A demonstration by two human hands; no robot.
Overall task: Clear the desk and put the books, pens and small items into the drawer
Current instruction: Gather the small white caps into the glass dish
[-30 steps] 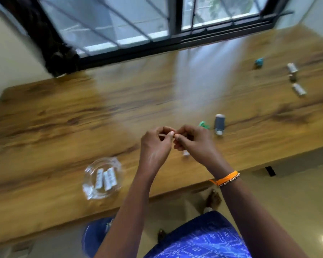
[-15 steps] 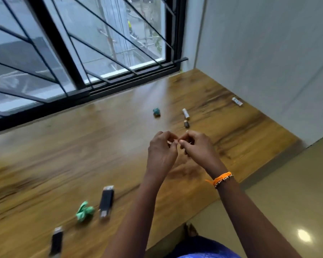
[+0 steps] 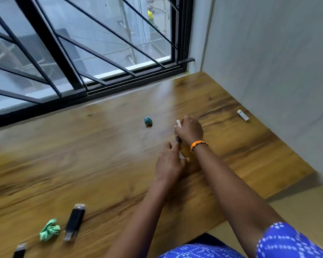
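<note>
On a long wooden desk (image 3: 104, 157) set under a barred window (image 3: 78, 53), a person reaches forward with both bare arms. Their right hand (image 3: 189, 129), with an orange bracelet (image 3: 197, 144) at the wrist, is out over the middle of the desk with its fingers curled around a small white stick-shaped item (image 3: 178, 123), whose end pokes out above the knuckles. A small dark and silver piece (image 3: 178, 139) shows just below that fist; whether the hand also holds it cannot be told. Nearer the body, the left hand (image 3: 169, 162) hovers low over the wood with fingers loosely bent, and a pale sliver (image 3: 181, 155) shows at its fingertips. Motion blur hides whether it is pinched there or lying on the desk.

Other small items are scattered on the desk. A crumpled teal ball (image 3: 148, 121) sits just left of the right hand. A white oblong packet (image 3: 243, 115) lies well apart at the far right, near the grey wall (image 3: 268, 62). At the near left edge lie a crumpled green wrapper (image 3: 49, 229), a black lighter-shaped item (image 3: 74, 221) just beside it, and another black item (image 3: 20, 250) partly cut off by the frame. Blue patterned cloth (image 3: 287, 241) fills the bottom right corner. No drawer is in view.
</note>
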